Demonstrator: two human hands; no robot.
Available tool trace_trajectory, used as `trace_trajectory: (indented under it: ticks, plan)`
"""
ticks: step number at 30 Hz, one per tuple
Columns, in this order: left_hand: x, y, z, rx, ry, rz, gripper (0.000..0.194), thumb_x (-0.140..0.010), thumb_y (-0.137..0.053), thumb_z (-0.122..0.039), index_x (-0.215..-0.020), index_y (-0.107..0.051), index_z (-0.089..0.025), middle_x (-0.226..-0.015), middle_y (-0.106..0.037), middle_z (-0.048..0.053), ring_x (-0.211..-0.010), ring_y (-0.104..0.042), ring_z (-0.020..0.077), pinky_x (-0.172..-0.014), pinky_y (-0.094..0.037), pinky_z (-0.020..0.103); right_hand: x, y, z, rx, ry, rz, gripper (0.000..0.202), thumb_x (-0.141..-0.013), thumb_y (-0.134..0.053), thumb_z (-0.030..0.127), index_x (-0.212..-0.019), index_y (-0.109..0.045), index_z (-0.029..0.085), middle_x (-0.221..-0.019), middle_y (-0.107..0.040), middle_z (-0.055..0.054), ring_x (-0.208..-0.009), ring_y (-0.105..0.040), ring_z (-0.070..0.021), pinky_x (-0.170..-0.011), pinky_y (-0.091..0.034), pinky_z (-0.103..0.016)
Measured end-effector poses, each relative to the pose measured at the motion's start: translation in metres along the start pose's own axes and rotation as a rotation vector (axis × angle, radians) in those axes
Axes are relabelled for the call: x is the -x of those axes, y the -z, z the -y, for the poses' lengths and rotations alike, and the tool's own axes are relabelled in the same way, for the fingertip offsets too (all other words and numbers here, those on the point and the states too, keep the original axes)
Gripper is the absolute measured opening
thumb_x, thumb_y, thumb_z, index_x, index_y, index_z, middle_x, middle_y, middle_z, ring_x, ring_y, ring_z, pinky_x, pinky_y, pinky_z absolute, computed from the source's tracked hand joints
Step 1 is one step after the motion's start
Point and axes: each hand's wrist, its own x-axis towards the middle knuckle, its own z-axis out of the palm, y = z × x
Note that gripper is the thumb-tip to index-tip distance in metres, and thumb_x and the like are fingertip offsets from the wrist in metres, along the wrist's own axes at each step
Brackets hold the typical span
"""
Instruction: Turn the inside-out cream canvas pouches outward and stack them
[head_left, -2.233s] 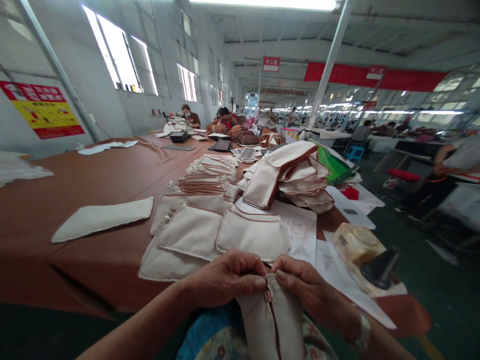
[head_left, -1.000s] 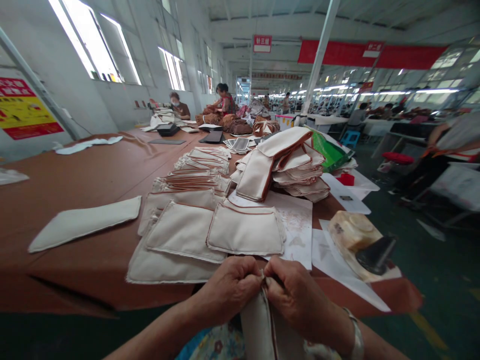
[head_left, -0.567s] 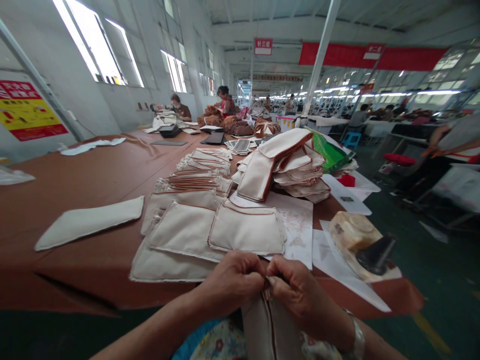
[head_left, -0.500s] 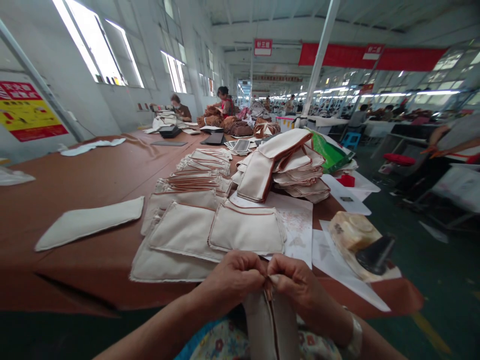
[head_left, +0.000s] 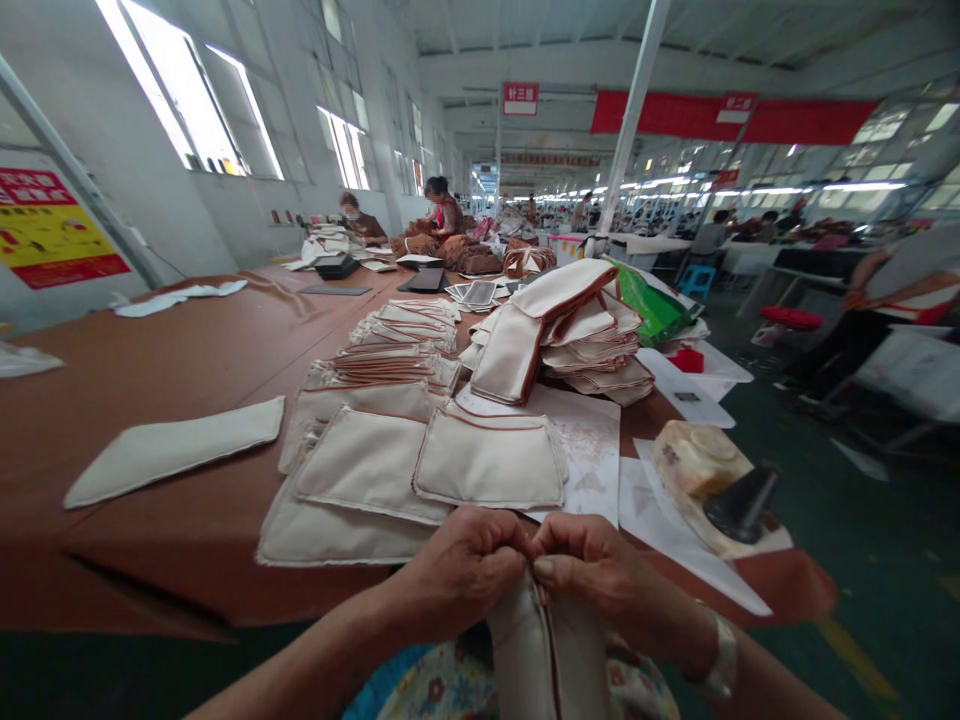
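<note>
A cream leather-like piece [head_left: 523, 650] with a brown seam down its middle hangs over my lap, at the table's near edge. Both hands pinch its upper end: my left hand [head_left: 474, 555] on one side of the seam, my right hand [head_left: 592, 562] on the other, fingertips almost touching. What lies exactly between the fingertips is hidden. Just beyond my hands, two flat cream stitched panels with brown edging lie side by side, a right one [head_left: 489, 460] and a left one [head_left: 371, 465], on top of further panels.
The brown-covered table [head_left: 172, 360] carries a lone cream panel [head_left: 180, 450] at left. Behind sits a tall pile of folded cream strips [head_left: 592, 340]. At right are a yellowed container [head_left: 701, 455], a black cone [head_left: 742, 505] and paper sheets [head_left: 589, 450]. Co-workers stand or sit farther off.
My hands stay pinched at the top of the cream piece, with only a slight shift of the fingers and right wrist. The whole view has moved a little.
</note>
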Motion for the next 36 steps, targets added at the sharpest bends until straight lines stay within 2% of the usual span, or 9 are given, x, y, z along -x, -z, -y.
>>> trace_trajectory:
  ticks: [3,7,10,17,21,24,29,32,36]
  plan:
    - [0.000,0.005,0.000,-0.007,-0.013,0.045,0.025,-0.076,-0.044,-0.013,-0.078,-0.070,-0.012,-0.066,-0.057,-0.002,-0.060,-0.040,0.0096,-0.054,-0.030,0.020,0.001,0.001,-0.003,0.029,-0.026,-0.062,0.020,-0.082,-0.067,0.030,-0.074,-0.060,0.012,-0.067,-0.058,0.000,-0.060,-0.042,-0.0101,-0.055,-0.031,-0.023]
    - [0.000,0.008,0.002,0.020,0.026,0.068,0.021,-0.084,-0.050,-0.024,-0.079,-0.066,-0.011,-0.067,-0.050,-0.003,-0.064,-0.038,0.0102,-0.057,-0.029,0.021,0.003,0.002,-0.006,0.076,-0.026,-0.113,0.021,-0.083,-0.067,0.030,-0.074,-0.061,0.012,-0.067,-0.060,0.000,-0.059,-0.043,-0.0102,-0.054,-0.031,-0.023]
    - [-0.001,0.005,0.005,0.087,0.023,0.134,0.021,-0.082,-0.060,-0.032,-0.082,-0.063,-0.012,-0.069,-0.046,-0.004,-0.063,-0.035,0.0095,-0.054,-0.026,0.021,0.003,0.003,-0.007,0.127,-0.014,-0.145,0.019,-0.084,-0.066,0.029,-0.075,-0.061,0.012,-0.067,-0.058,0.000,-0.060,-0.043,-0.0106,-0.054,-0.032,-0.022]
    - [-0.003,-0.007,0.010,0.228,0.024,0.101,0.012,-0.076,-0.053,-0.018,-0.069,-0.060,-0.012,-0.063,-0.046,-0.004,-0.058,-0.031,0.0082,-0.053,-0.024,0.021,0.009,0.000,0.004,0.394,0.159,-0.111,0.010,-0.089,-0.059,0.020,-0.082,-0.064,0.015,-0.076,-0.062,-0.001,-0.071,-0.054,-0.0140,-0.064,-0.042,-0.023]
    - [-0.001,-0.011,0.014,0.261,0.084,0.090,0.011,-0.072,-0.052,-0.018,-0.066,-0.059,-0.013,-0.058,-0.041,-0.004,-0.052,-0.027,0.0079,-0.049,-0.019,0.023,0.014,0.000,0.003,0.494,0.324,-0.100,0.010,-0.091,-0.057,0.020,-0.086,-0.065,0.016,-0.078,-0.065,-0.004,-0.073,-0.058,-0.0156,-0.067,-0.044,-0.025]
    - [0.002,-0.013,0.015,0.314,0.141,0.076,0.011,-0.070,-0.053,-0.020,-0.065,-0.060,-0.012,-0.055,-0.042,-0.004,-0.050,-0.027,0.0080,-0.048,-0.018,0.024,0.017,0.001,0.000,0.662,0.483,-0.099,0.018,-0.094,-0.049,0.018,-0.089,-0.066,0.016,-0.078,-0.063,-0.007,-0.069,-0.057,-0.0156,-0.061,-0.042,-0.026]
    - [0.010,-0.016,0.007,0.644,0.222,0.019,0.015,-0.071,-0.064,-0.027,-0.069,-0.063,-0.012,-0.065,-0.053,0.000,-0.059,-0.042,0.0103,-0.052,-0.030,0.021,0.027,0.006,-0.002,1.053,0.748,-0.077,0.021,-0.093,-0.050,0.012,-0.108,-0.065,0.014,-0.076,-0.064,-0.007,-0.065,-0.054,-0.0166,-0.056,-0.038,-0.028]
    - [0.012,-0.019,0.006,0.755,0.227,0.087,0.031,-0.077,-0.070,-0.040,-0.070,-0.061,-0.012,-0.064,-0.054,0.001,-0.056,-0.045,0.0102,-0.051,-0.031,0.021,0.035,0.010,0.003,1.245,0.876,-0.027,0.028,-0.093,-0.051,0.012,-0.120,-0.059,0.011,-0.086,-0.070,-0.012,-0.069,-0.060,-0.0197,-0.061,-0.045,-0.031]
    - [0.012,-0.018,0.012,0.711,0.211,0.141,0.034,-0.075,-0.077,-0.041,-0.072,-0.060,-0.011,-0.066,-0.056,0.002,-0.055,-0.043,0.0088,-0.051,-0.030,0.021,0.043,0.012,0.006,1.352,1.058,-0.022,0.034,-0.093,-0.045,0.010,-0.125,-0.056,0.008,-0.094,-0.073,-0.016,-0.071,-0.066,-0.0229,-0.067,-0.053,-0.035]
